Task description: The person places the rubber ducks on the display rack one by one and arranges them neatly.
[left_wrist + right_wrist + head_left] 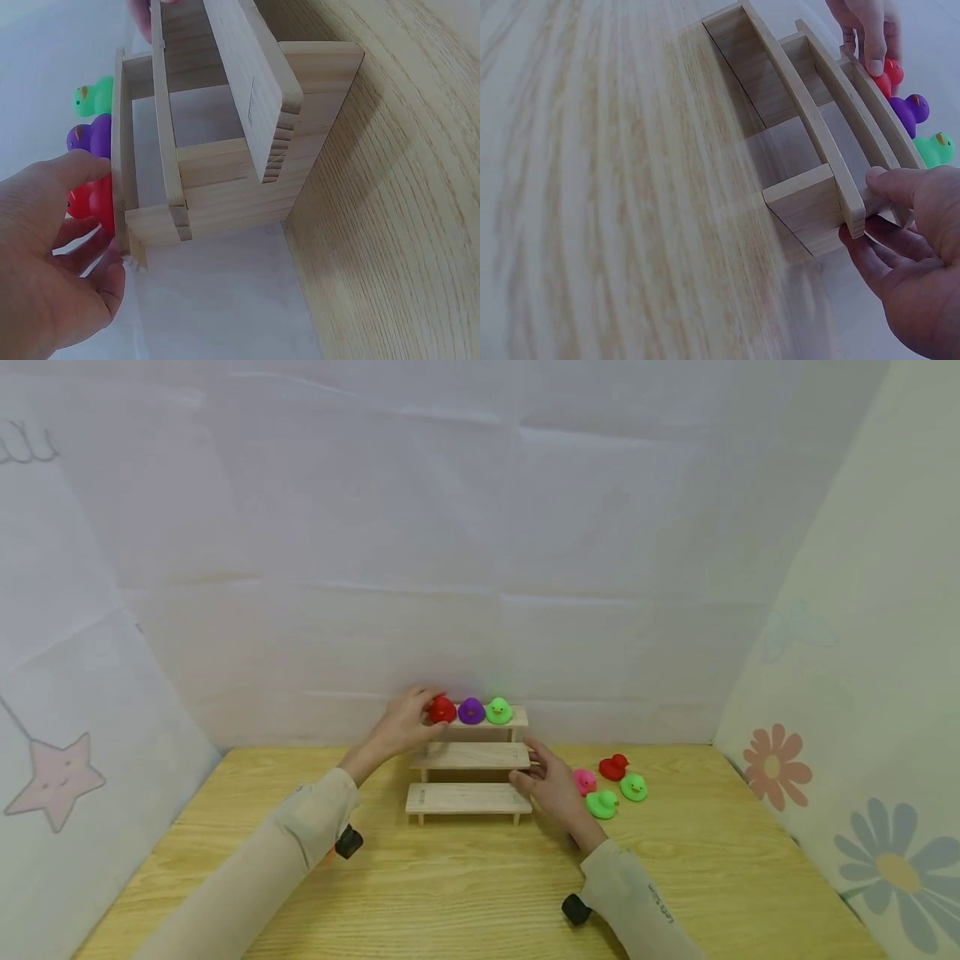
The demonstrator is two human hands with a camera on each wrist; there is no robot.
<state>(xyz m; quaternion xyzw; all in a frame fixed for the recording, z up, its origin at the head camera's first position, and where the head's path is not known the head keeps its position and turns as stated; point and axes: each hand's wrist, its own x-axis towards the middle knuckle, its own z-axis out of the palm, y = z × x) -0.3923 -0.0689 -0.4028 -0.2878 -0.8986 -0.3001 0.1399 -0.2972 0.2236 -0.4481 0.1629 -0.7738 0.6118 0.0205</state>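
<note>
A three-step wooden stand (468, 798) stands on the table. In a row along its top step are a red rubber duck (443, 710), a purple duck (471, 711) and a green duck (498, 711). My left hand (403, 724) holds the red duck at the step's left end, with fingers and thumb around it in the left wrist view. At the stand's right side, my right hand (557, 787) grips the wood; the right wrist view shows the thumb (896, 184) above a step and fingers (874, 266) below. The middle and lowest steps carry no ducks.
Right of my right hand, a loose group of ducks lies on the wood-grain table (465, 893): a pink duck (585, 782), a red duck (614, 767) and two green ducks (633, 787). A pale cloth wall (480, 568) rises behind the stand.
</note>
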